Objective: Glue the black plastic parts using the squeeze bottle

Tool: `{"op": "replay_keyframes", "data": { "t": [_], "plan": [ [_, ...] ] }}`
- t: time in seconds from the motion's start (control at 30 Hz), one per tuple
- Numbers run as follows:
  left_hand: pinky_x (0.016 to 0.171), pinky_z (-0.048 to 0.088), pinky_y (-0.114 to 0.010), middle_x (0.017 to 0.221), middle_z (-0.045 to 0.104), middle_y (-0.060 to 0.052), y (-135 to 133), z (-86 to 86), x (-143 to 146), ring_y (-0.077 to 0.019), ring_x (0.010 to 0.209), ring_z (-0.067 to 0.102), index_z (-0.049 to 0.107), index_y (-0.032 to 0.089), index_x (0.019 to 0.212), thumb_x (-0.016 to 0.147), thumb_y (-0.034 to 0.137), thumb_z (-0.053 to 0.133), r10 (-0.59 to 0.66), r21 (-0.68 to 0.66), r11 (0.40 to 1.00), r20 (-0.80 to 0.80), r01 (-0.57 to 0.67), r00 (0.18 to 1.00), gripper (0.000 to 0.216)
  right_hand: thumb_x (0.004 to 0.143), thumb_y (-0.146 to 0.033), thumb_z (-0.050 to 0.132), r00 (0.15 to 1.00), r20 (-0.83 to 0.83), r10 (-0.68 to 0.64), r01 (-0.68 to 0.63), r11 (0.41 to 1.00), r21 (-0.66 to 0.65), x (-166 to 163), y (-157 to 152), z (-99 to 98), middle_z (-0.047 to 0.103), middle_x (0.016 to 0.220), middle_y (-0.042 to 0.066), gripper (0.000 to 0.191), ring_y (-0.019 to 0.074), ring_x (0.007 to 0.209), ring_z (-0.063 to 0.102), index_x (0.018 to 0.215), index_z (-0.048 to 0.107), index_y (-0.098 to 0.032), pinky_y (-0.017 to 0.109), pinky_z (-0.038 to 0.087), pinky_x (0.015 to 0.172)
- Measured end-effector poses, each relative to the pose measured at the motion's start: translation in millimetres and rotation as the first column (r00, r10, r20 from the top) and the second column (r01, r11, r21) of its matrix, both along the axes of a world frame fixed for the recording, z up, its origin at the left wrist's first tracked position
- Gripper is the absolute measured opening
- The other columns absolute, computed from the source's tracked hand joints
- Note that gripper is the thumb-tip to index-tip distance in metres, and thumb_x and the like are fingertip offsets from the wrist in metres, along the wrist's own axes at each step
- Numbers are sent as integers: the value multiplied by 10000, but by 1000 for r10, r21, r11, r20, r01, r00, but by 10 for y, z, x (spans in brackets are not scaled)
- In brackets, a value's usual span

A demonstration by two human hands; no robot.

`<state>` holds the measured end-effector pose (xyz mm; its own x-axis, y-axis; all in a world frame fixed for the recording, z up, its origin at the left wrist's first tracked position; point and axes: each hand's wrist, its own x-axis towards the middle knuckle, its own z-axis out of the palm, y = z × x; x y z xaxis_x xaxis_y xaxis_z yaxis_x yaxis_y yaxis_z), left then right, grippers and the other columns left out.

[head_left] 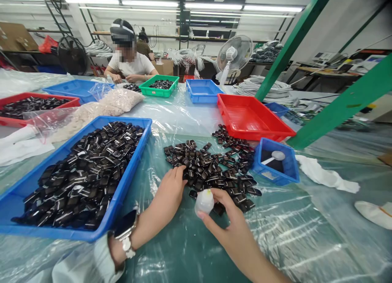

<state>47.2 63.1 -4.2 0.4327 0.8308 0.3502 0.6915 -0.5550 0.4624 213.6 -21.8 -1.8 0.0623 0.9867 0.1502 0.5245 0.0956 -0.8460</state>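
Observation:
My left hand (170, 192) reaches to the near left edge of a loose pile of small black plastic pieces (211, 168). Its fingers are drawn together at the pile, and whatever the fingertips hold is hidden behind them. Between the thumb and fingers of my right hand (230, 218) is a small translucent white squeeze bottle (204, 202) with a yellowish tip. The bottle stands upright in front of the pile, to the right of my left hand. The black pieces have glossy surfaces and lie in a jumble on the plastic-covered table (171, 250).
On my left, a large blue tray (122, 201) holds many black pieces. Beyond the pile sit a red tray (254, 115) and a small blue bin (274, 179) with a white scoop (277, 155). A green post (339, 99) slants at right. A co-worker (131, 64) sits opposite.

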Motion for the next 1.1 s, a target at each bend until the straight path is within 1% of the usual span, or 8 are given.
{"op": "replay_keyframes", "data": {
  "t": [0.23,0.37,0.53,0.63,0.73,0.8,0.9,1.1],
  "plan": [
    [546,462,-224,682,528,42,-392,70,-285,-127,580,554,480,205,900,1027,204,340,-50,-247,965,166,90,985,189,864,-315,607,999,-40,-18,19,1000,23,56,-59,31,672,1056,57,288,218,969,654,1143,557,-264,331,552,796],
    [456,326,-211,583,357,74,-465,78,-357,-117,482,399,404,225,751,1008,310,361,-16,-323,943,174,73,985,274,906,-323,579,982,-188,25,-16,999,51,69,-104,87,657,1160,42,310,185,985,675,1214,549,-335,237,575,726],
    [451,229,-220,542,263,84,-434,53,-352,-108,466,286,368,218,647,955,306,452,-2,-363,929,169,64,986,331,905,-327,595,972,-208,113,-116,993,-3,132,-142,127,640,1268,-3,363,186,1096,652,1250,553,-433,256,567,831],
    [523,337,-239,629,439,46,-448,97,-380,-138,557,437,491,204,750,965,329,480,-19,-363,928,185,86,983,249,898,-390,598,963,-262,62,-96,988,-118,130,-174,144,660,1263,9,360,190,1048,676,1254,565,-418,274,566,830],
    [706,429,-296,869,561,-29,-486,145,-428,-189,795,549,539,212,977,1029,281,356,-83,-343,925,244,166,966,203,867,-391,633,938,-345,-38,-17,988,-154,125,-205,175,739,1013,-17,309,142,761,705,1170,576,-412,211,569,642],
    [783,426,-316,974,550,-52,-511,145,-455,-202,901,540,511,228,1106,1052,266,285,-129,-309,923,308,227,943,236,829,-336,677,941,-338,-13,-26,994,-110,143,-218,196,740,909,-34,287,133,677,691,1096,606,-414,190,554,576],
    [813,413,-309,1037,523,-50,-537,109,-480,-199,942,516,476,257,1192,1060,346,288,-150,-261,929,386,263,910,246,767,-318,728,964,-267,-11,5,1000,-25,175,-239,208,740,957,-10,280,166,709,708,1032,691,-400,221,575,598],
    [840,409,-261,1086,517,-25,-570,119,-527,-169,994,521,442,289,1246,1058,379,296,-202,-255,912,407,323,891,254,780,-477,698,980,-184,-79,95,992,80,134,-303,132,749,859,-7,246,155,611,691,998,708,-364,200,540,514]
  ]
}}
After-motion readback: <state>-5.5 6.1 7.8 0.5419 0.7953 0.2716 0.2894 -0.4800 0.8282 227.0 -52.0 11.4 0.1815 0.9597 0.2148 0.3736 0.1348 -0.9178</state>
